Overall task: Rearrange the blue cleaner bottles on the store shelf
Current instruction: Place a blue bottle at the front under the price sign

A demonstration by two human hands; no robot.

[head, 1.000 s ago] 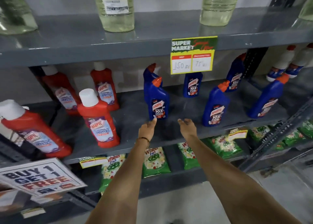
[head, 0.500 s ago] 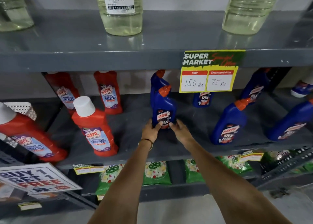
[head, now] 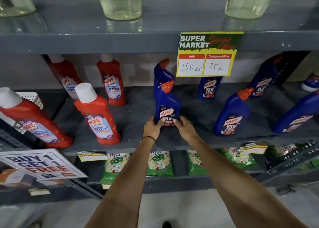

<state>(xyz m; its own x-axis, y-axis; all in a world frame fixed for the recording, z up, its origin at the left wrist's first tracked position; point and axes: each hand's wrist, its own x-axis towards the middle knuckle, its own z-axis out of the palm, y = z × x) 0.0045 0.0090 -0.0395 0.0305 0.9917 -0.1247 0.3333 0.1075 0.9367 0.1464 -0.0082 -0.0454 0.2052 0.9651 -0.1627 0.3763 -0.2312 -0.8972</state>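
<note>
A blue cleaner bottle (head: 166, 105) with an orange cap stands upright at the middle of the grey shelf (head: 138, 141). My left hand (head: 152, 127) grips its base from the left and my right hand (head: 183, 127) grips it from the right. Directly behind it stands a second blue bottle (head: 163, 70). More blue bottles stand to the right: one front right (head: 232, 113), one under the price sign (head: 208, 88), one at the back (head: 265, 77) and one at the far right edge (head: 296, 115).
Red bathroom-cleaner bottles (head: 98, 115) fill the shelf's left half. A yellow price sign (head: 207, 53) hangs from the shelf above, which carries pale liquid bottles (head: 120, 3). Green detergent packs (head: 158, 164) lie on the shelf below. A "Buy 1 Get 1 Free" sign (head: 41, 164) juts out lower left.
Both hands reached forward from the shelf's front edge and closed around the base of the middle blue bottle. The camera moved closer to the shelf.
</note>
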